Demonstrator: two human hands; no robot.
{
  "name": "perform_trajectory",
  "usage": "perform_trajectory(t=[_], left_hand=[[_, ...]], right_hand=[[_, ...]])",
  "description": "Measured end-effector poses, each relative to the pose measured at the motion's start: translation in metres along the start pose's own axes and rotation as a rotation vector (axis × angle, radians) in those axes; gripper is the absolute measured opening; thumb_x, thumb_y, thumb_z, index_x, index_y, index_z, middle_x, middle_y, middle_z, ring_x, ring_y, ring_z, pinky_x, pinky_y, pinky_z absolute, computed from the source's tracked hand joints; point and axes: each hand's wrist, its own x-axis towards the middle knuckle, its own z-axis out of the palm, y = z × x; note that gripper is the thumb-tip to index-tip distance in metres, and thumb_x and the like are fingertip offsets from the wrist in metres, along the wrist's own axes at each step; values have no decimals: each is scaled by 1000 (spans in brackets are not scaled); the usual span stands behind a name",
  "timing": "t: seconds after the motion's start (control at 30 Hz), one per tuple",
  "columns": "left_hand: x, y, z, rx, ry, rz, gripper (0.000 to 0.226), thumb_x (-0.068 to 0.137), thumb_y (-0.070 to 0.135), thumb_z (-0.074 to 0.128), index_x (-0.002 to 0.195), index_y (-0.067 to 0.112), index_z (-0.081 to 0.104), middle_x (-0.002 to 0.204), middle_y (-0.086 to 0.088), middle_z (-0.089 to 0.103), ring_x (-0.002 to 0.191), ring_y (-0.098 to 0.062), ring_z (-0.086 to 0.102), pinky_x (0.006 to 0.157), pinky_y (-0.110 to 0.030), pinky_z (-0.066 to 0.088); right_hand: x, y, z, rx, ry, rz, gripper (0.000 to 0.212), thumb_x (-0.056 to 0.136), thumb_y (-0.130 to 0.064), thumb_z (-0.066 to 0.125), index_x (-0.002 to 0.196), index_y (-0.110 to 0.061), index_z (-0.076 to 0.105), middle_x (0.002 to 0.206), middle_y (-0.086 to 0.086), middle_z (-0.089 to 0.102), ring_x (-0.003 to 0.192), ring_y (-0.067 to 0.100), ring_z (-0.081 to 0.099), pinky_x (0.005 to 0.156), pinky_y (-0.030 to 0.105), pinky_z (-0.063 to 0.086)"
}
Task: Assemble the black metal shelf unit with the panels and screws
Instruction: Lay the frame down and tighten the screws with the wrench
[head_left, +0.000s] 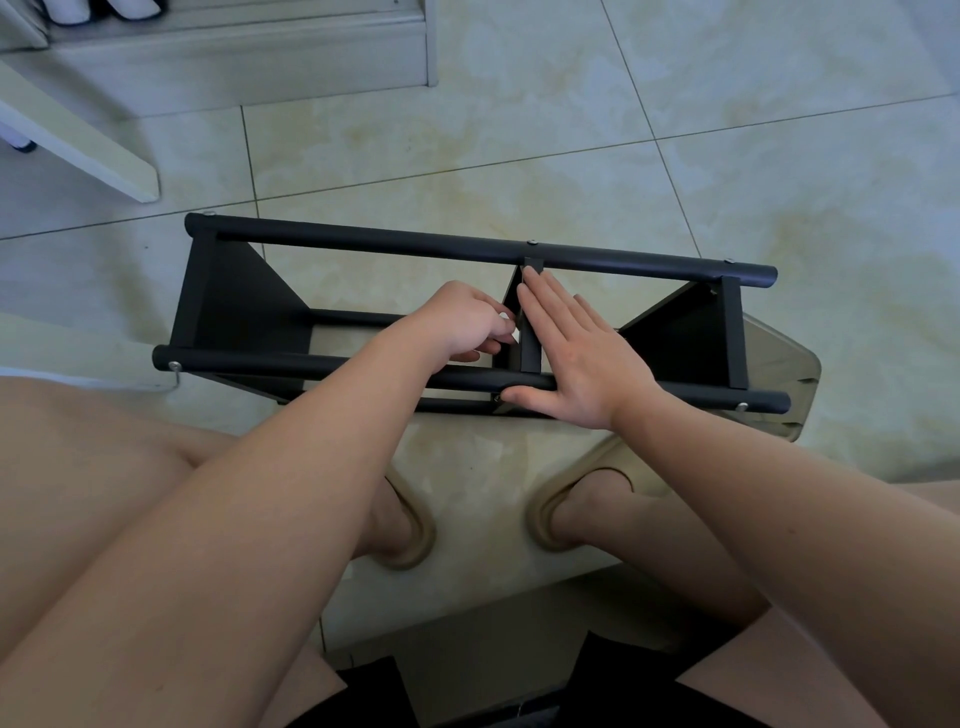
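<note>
The black shelf unit (623, 263) lies lengthwise on the tiled floor (519, 130), straight ahead of our knees, and we place everything else from it. Two long tubes run along its upper side, the far tube (389, 240) and the near tube (291, 364). Three panels stand between them: the left panel (234, 306), the middle panel (530, 348) and the right panel (680, 338). Silver screw heads (531, 242) show on the tubes where the panels meet them.

Our left hand (462, 322) is at the unit's middle, against the left face of the middle panel. Its fingers are curled in with the tips at the panel's edge, and we cannot tell whether they pinch anything. Our right hand (576, 358) lies flat on the other side of that panel, fingers straight and together, pointing towards the far tube, with the thumb stretched along the near tube. It holds nothing.

On the near side of the unit our feet sit in tan slippers (415, 535), the right one showing past the unit's right end. Beyond the unit's left end, on the far side, stands pale furniture (260, 67)
</note>
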Motion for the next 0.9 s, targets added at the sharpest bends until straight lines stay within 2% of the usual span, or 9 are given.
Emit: perform_trajectory(t=[0.2, 0.4, 0.53, 0.7, 0.9], left_hand=[[-1, 1, 0, -50, -14, -50, 5, 93, 21, 67, 96, 18, 69, 75, 9, 76, 73, -7, 68, 86, -31, 55], [-5, 4, 2, -48, -39, -102, 10, 97, 23, 63, 88, 17, 63, 75, 8, 74, 74, -8, 67, 81, -29, 53], [-6, 6, 1, -25, -61, -112, 10, 99, 21, 59, 91, 17, 62, 78, 8, 73, 77, -8, 66, 88, -30, 53], [-10, 8, 1, 17, -96, -97, 15, 103, 19, 52, 90, 16, 60, 81, 7, 71, 76, -7, 63, 71, -23, 49], [-10, 6, -2, 71, -135, -69, 19, 103, 14, 48, 89, 17, 61, 88, 3, 71, 78, -8, 63, 75, -25, 47]], right_hand=[[0, 0, -1, -1, 4, 0, 110, 86, -79, 40, 162, -9, 3, 170, 2, -11, 156, 18, -10, 127, 45, 10], [0, 0, 1, -12, 3, -2, 110, 86, -78, 43, 162, -9, 3, 170, 2, -10, 157, 18, -9, 127, 45, 11], [0, 0, 1, -10, 6, -2, 110, 87, -77, 45, 162, -9, 3, 170, 2, -10, 157, 18, -9, 127, 45, 11], [0, 1, 1, -9, 13, -3, 110, 87, -77, 46, 162, -8, 5, 170, 3, -9, 157, 19, -7, 127, 45, 12], [0, 0, 0, -4, 11, 1, 110, 86, -78, 43, 162, -9, 4, 170, 2, -9, 157, 19, -7, 127, 45, 11]])
